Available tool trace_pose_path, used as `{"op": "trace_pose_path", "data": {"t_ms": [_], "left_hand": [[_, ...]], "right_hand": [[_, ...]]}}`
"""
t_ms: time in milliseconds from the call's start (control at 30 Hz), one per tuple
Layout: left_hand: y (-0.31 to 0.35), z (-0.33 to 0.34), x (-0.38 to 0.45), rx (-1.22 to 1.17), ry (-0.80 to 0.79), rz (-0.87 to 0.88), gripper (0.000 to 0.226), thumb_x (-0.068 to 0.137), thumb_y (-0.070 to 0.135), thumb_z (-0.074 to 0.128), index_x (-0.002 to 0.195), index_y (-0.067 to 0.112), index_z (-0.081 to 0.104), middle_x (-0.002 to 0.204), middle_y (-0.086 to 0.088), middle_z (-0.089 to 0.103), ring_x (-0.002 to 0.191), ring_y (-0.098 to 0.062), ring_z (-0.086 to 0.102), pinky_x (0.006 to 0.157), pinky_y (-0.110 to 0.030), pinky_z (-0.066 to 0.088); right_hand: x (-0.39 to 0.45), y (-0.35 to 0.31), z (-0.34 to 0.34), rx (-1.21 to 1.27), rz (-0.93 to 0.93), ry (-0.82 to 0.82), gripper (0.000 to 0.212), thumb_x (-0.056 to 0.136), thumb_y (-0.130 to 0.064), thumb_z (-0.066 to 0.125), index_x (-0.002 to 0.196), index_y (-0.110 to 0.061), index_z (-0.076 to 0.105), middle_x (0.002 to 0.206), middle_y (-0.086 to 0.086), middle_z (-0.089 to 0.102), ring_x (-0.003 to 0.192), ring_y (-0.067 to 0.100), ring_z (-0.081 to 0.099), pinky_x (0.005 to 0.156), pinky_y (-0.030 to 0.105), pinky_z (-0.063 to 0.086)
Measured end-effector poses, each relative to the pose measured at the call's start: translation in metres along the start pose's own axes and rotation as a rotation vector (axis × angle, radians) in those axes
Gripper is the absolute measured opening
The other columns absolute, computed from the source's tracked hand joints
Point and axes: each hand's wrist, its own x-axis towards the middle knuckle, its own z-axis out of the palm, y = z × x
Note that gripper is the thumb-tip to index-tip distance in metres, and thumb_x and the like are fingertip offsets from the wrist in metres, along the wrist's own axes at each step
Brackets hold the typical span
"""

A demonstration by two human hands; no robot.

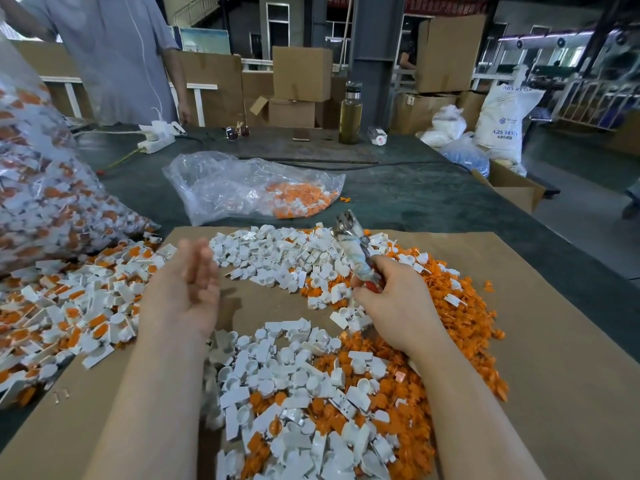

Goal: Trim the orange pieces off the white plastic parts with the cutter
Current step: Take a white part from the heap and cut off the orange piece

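This is a factory floor or industrial workshop set up for hand-sorting moulded plastic. A long dark green tabletop [415, 199] carries a sheet of brown cardboard [554, 341] heaped with white plastic parts [277, 251] and orange pieces [464, 306], with clear plastic bags [242, 185] of the same stock nearby. Stacked cardboard boxes [301, 74], a white sack printed "ABS RESIN" [502, 123], a steel column [374, 46] and metal railings [588, 98] fill the background of the dim hall.

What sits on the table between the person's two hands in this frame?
In the head view, between the left hand and the right hand holding the cutter, lies mostly bare brown paper, with trimmed white parts along its far edge.
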Motion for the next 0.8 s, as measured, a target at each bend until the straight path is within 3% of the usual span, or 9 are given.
{"op": "trace_pose_path", "data": {"t_ms": [67, 167, 233, 333, 400, 500, 567, 633, 800], "left_hand": [[-0.01, 0.006, -0.004, 0.495, -0.07, 0.051, 0.023, 0.076, 0.022, 0.077, 0.098, 0.021, 0.073, 0.083, 0.007, 0.076, 0.075, -0.005, 0.068, 0.065, -0.021, 0.055], [-0.032, 0.014, -0.015, 1.148, -0.285, 0.224, 0.014, 0.084, 0.022, 0.076, 0.087, 0.035, 0.073, 0.084, 0.018, 0.073, 0.072, 0.003, 0.066, 0.064, -0.018, 0.044], [-0.048, 0.016, -0.019, 1.453, -0.42, 0.28, 0.014, 0.088, 0.023, 0.073, 0.089, 0.037, 0.071, 0.086, 0.02, 0.069, 0.07, 0.002, 0.066, 0.063, -0.018, 0.047], [-0.066, 0.016, -0.019, 1.787, -0.519, 0.355, 0.016, 0.092, 0.023, 0.068, 0.101, 0.036, 0.071, 0.091, 0.016, 0.064, 0.08, -0.004, 0.065, 0.075, -0.021, 0.053], [-0.071, 0.015, -0.018, 1.832, -0.538, 0.382, 0.015, 0.091, 0.023, 0.069, 0.101, 0.035, 0.072, 0.09, 0.013, 0.064, 0.082, -0.007, 0.064, 0.077, -0.023, 0.053], [-0.07, 0.013, -0.015, 1.834, -0.489, 0.425, 0.017, 0.087, 0.025, 0.073, 0.078, 0.036, 0.062, 0.076, 0.016, 0.056, 0.068, 0.001, 0.054, 0.056, -0.015, 0.04], [-0.069, 0.012, -0.014, 1.868, -0.449, 0.451, 0.01, 0.085, 0.026, 0.073, 0.085, 0.031, 0.064, 0.072, 0.015, 0.052, 0.067, -0.005, 0.052, 0.052, -0.017, 0.034], [-0.069, 0.011, -0.014, 1.885, -0.442, 0.495, 0.008, 0.085, 0.025, 0.071, 0.092, 0.025, 0.066, 0.073, 0.012, 0.053, 0.072, -0.012, 0.052, 0.056, -0.022, 0.036], [-0.065, 0.013, -0.016, 1.948, -0.457, 0.519, 0.006, 0.088, 0.02, 0.062, 0.086, 0.023, 0.057, 0.08, 0.005, 0.053, 0.076, -0.016, 0.05, 0.062, -0.025, 0.035]], "right_hand": [[0.0, 0.0, 0.0, -0.02, 0.01, 0.014, 0.01, 0.089, -0.023, 0.061, 0.081, -0.019, 0.058, 0.068, -0.006, 0.058, 0.058, 0.011, 0.05, 0.05, 0.027, 0.039], [0.001, 0.003, 0.0, -0.051, 0.045, 0.023, 0.016, 0.09, -0.027, 0.061, 0.075, -0.022, 0.055, 0.066, -0.007, 0.056, 0.056, 0.009, 0.049, 0.049, 0.024, 0.034], [0.002, 0.004, 0.0, -0.089, 0.064, 0.017, 0.02, 0.09, -0.03, 0.061, 0.073, -0.024, 0.054, 0.065, -0.008, 0.055, 0.056, 0.01, 0.049, 0.049, 0.023, 0.033], [0.002, 0.004, -0.001, -0.123, 0.077, -0.037, 0.023, 0.089, -0.033, 0.063, 0.069, -0.025, 0.053, 0.065, -0.007, 0.054, 0.057, 0.01, 0.049, 0.05, 0.022, 0.033], [0.002, 0.005, -0.005, -0.13, 0.065, -0.156, 0.02, 0.087, -0.032, 0.065, 0.072, -0.023, 0.056, 0.067, -0.006, 0.056, 0.057, 0.008, 0.05, 0.051, 0.022, 0.036], [-0.001, 0.003, -0.012, -0.15, 0.026, -0.385, 0.015, 0.083, -0.033, 0.069, 0.082, -0.019, 0.064, 0.075, -0.003, 0.06, 0.061, 0.007, 0.052, 0.054, 0.023, 0.039], [-0.003, 0.001, -0.013, -0.183, -0.002, -0.469, 0.018, 0.082, -0.035, 0.071, 0.086, -0.018, 0.066, 0.079, -0.004, 0.062, 0.065, 0.007, 0.054, 0.056, 0.022, 0.04], [-0.004, -0.001, -0.011, -0.219, -0.022, -0.49, 0.019, 0.08, -0.035, 0.072, 0.088, -0.019, 0.066, 0.081, -0.004, 0.063, 0.071, 0.008, 0.057, 0.061, 0.026, 0.045], [-0.004, -0.004, -0.003, -0.324, -0.091, -0.47, 0.016, 0.081, -0.039, 0.068, 0.077, -0.028, 0.057, 0.077, -0.009, 0.059, 0.072, 0.008, 0.056, 0.062, 0.028, 0.046]]}}
